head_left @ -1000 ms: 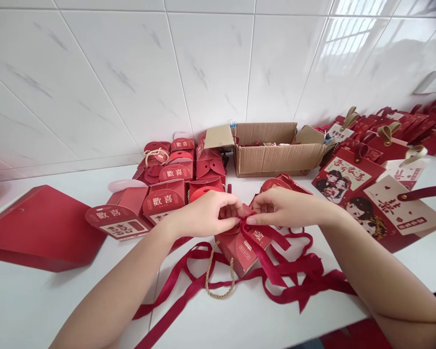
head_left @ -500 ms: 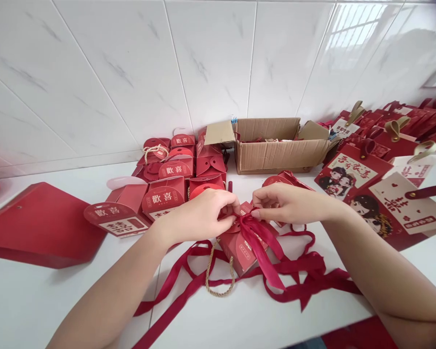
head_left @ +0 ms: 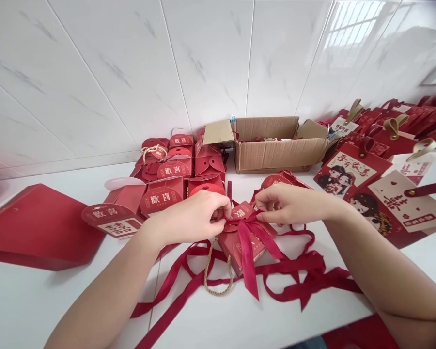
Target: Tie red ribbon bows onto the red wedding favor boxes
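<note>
A small red box (head_left: 235,247) lies on the white table, with a dark red ribbon (head_left: 247,242) knotted across its top and two tails hanging over its front. My left hand (head_left: 207,215) pinches the ribbon at the left of the knot. On the other side, my right hand (head_left: 276,206) has its fingers closed on the ribbon just right of the knot. A twisted beige cord (head_left: 218,293) loops out below the box. More ribbon (head_left: 312,281) lies tangled to the right.
Several red boxes (head_left: 165,194) stand behind my left hand. An open cardboard box (head_left: 279,155) is against the tiled wall. Printed red bags (head_left: 363,194) crowd the right side. A large red bag (head_left: 39,228) lies at the left.
My hands have moved apart, the left one leftward, drawing the ribbon tighter and flatter over the box. One ribbon tail now hangs straighter and further left.
</note>
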A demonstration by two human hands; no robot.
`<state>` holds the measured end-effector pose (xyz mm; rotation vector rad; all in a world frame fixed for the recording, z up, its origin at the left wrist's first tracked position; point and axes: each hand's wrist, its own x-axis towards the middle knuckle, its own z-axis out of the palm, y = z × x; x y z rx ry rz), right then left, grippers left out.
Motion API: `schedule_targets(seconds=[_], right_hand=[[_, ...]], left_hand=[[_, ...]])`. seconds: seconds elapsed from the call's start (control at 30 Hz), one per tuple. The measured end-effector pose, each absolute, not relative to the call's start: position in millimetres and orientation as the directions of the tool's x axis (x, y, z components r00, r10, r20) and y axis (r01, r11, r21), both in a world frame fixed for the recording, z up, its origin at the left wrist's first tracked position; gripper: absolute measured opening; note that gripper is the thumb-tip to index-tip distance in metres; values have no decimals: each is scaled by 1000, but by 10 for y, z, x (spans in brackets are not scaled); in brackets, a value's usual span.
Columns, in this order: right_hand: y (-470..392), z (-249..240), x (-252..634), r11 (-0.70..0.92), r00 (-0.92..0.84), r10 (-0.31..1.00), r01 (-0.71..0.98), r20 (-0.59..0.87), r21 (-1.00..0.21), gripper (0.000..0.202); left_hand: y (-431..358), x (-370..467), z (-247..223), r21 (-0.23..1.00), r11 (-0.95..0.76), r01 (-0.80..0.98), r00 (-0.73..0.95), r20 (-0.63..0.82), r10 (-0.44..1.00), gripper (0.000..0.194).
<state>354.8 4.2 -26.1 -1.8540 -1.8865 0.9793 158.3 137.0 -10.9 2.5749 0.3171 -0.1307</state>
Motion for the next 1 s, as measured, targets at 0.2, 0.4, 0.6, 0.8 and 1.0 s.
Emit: schedule_targets(seconds=[0.2, 0.4, 0.6, 0.8, 1.0], right_hand=[[67, -265, 3527, -99, -28, 986, 688, -163, -719, 20], [58, -263, 3566, -108, -54, 979, 675, -195, -730, 28], [34, -253, 3581, -120, -71, 971, 677, -226, -726, 31], [40, -212, 3575, -15, -146, 978, 659, -148, -752, 19], [41, -219, 3607, -25, -171, 967, 674, -189, -739, 19]], left_hand=[[1412, 1628, -162, 560, -803, 204, 979, -136, 154, 11], [1473, 1640, -154, 595, -786, 166, 985, -130, 109, 13], [1488, 1639, -180, 599, -779, 182, 979, -184, 87, 15], [1489, 1644, -182, 600, -776, 194, 976, -196, 93, 17], [1496, 1642, -167, 636, -751, 178, 983, -153, 103, 22]])
